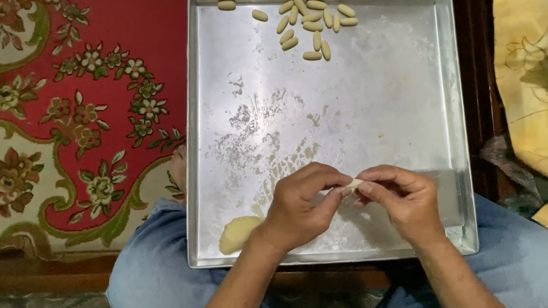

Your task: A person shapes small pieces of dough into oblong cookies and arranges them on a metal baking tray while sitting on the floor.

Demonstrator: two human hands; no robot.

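My knees [157, 285] in blue jeans sit nearest, folded under the near edge of the metal tray [399, 129] that rests across my lap. Just above them my two hands meet over the tray's near part. My left hand [299, 207] is curled, fingers bent inward, thumb and fingertips pinched on one end of a small piece of pale dough [354, 183]. My right hand [401, 197] is curled the same way and pinches the other end, so both hands are closed on that one piece and nearly touch each other around it. Only a sliver of the dough shows between my fingertips; its full shape I cannot tell.

To the left of my left wrist, in the tray's near left corner, lies a larger lump of dough [239, 233], well clear of my fingers. The middle of the tray is bare metal with smears and floury streaks.

At the far side of the tray lies a loose cluster of small oblong dough pieces [313, 25], some touching, with two more set apart toward the far left corner.

Beyond the tray to the left spreads a red floral carpet [52, 99]; to the right lies a yellow patterned cloth [547, 65].
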